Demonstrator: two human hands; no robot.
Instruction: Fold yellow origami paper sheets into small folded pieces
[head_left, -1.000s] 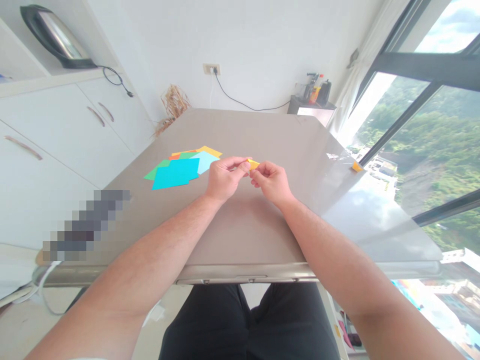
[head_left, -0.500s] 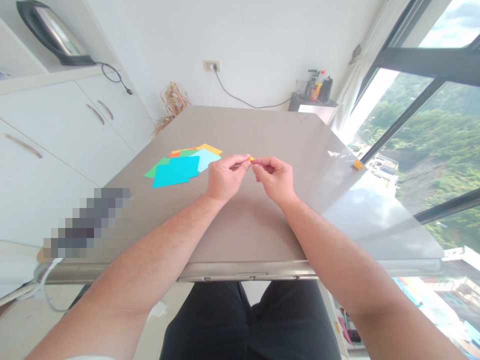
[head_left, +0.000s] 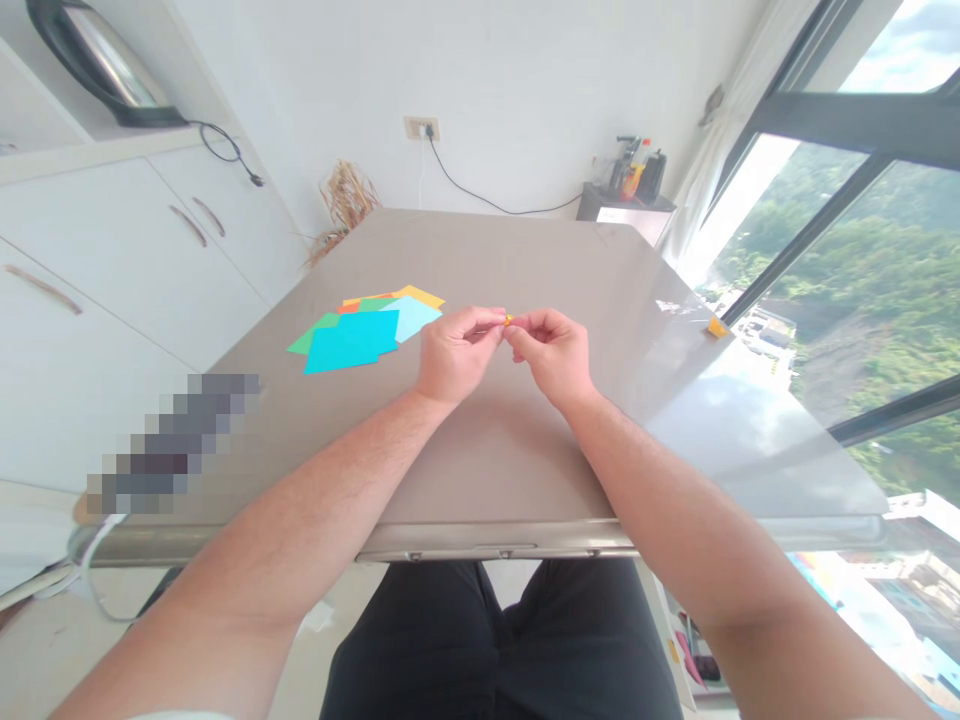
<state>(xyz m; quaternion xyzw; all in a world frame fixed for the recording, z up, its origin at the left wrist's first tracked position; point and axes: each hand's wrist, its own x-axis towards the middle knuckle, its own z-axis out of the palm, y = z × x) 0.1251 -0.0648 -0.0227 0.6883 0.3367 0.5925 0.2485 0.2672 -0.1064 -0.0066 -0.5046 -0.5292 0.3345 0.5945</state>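
Observation:
Above the middle of the grey-brown table (head_left: 495,470), a small piece of yellow paper (head_left: 508,320) is pinched between both hands. Only a sliver of it shows, so its shape is hidden by the fingers. My left hand (head_left: 459,350) grips it from the left, thumb and fingertips pressed together. From the right, my right hand (head_left: 553,355) pinches the same piece, its other fingers curled in. The fingertips of the two hands nearly touch. Just left of my left hand lie overlapping coloured paper sheets (head_left: 351,338): blue, light blue, green, orange and yellow.
A small orange-yellow piece (head_left: 718,327) lies at the table's right edge by the window. A blurred-out dark object (head_left: 176,445) rests at the left edge. Bottles (head_left: 636,172) stand on a low cabinet at the back right. White cupboards (head_left: 135,260) line the left side.
Both hands have shifted very slightly to the right with the yellow piece between the fingertips. The fingers have come a little closer together. The paper sheets lie as before.

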